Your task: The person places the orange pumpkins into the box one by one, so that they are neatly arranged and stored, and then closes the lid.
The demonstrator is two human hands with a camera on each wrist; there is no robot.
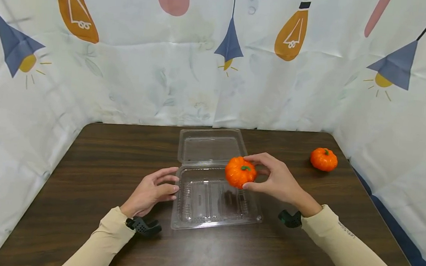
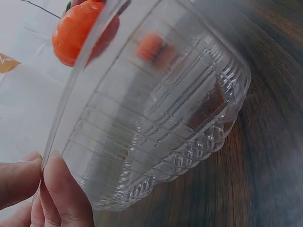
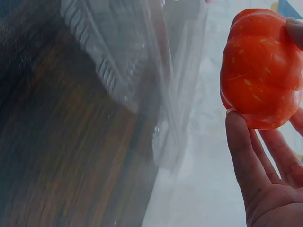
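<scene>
Head view: my right hand (image 1: 277, 179) pinches the orange pumpkin (image 1: 239, 173) above the clear container (image 1: 200, 201), left hand (image 1: 151, 191) pinching its rim (image 2: 60, 113). Pumpkin's probably light, stiff, kinda slick, so grip opposite sides; container's likely flimsy, so go easy.

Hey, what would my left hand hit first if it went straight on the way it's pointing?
The clear container: your left hand pinches its left rim, so that comes first. Beyond, the line seems to cross toward the open lid, though height is hard to judge.
</scene>
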